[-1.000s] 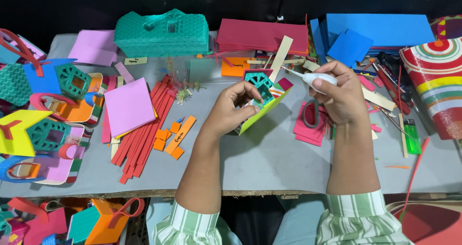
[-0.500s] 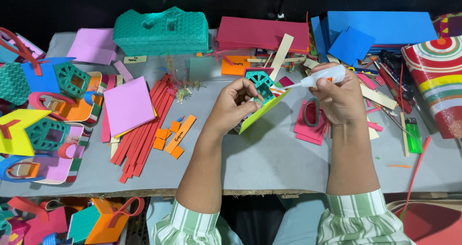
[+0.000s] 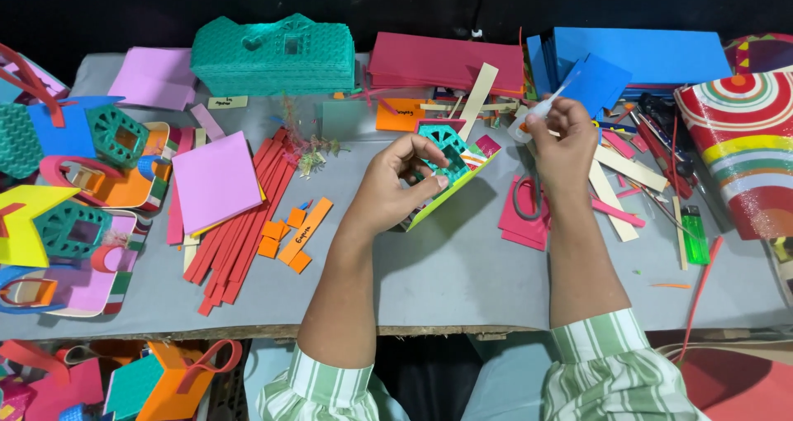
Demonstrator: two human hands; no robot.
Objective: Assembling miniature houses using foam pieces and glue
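While both hands work above the table (image 3: 462,280), near to far:
Left hand (image 3: 396,177): grip pinching the small foam house piece (image 3: 450,173), a teal lattice front on a yellow-green base, tilted just above the table; it has barely shifted.
Right hand (image 3: 566,140): grip closed round a white glue tube (image 3: 533,117); a second ago the nozzle pointed at the piece, now it is lifted up and away, apart from it.
Meaning: gluing looks paused.
Farther back: pink foam sheets (image 3: 446,61).

left hand (image 3: 395,176) pinching, right hand (image 3: 566,136) fisted (both raised)
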